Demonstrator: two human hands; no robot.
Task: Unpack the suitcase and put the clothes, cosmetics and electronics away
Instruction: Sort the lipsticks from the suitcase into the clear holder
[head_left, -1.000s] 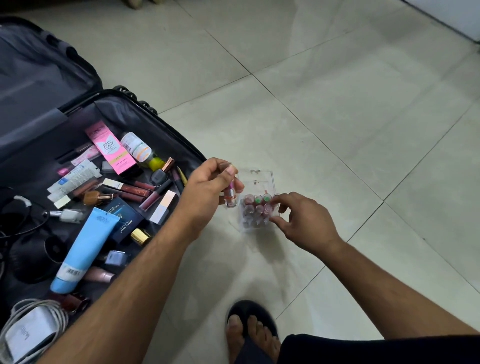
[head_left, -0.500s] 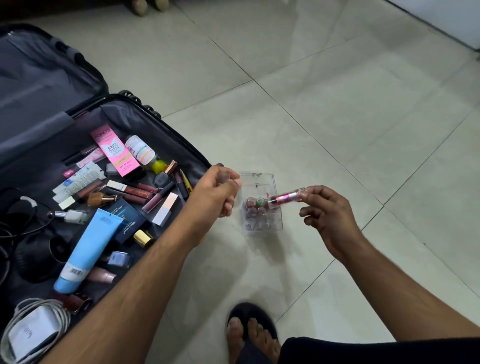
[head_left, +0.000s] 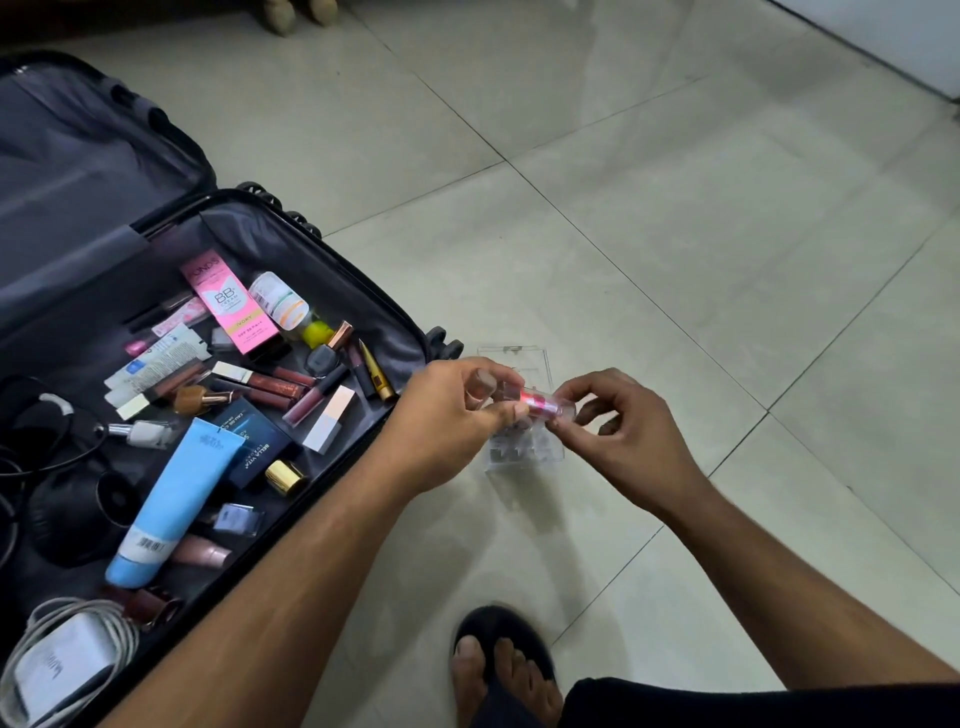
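Head view: left hand (head_left: 457, 410) and right hand (head_left: 618, 421) both pinch pink lipstick tube (head_left: 537, 404) above clear organizer (head_left: 524, 447), at 3 o'clock of open suitcase (head_left: 311, 249). Risk: two-ended fingertip pinch slips, tube drops, topples stored lipsticks.

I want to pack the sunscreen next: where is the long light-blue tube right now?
In the head view, the light-blue tube lies in the open suitcase, lower left, beside the dark blue box and above the white charger.
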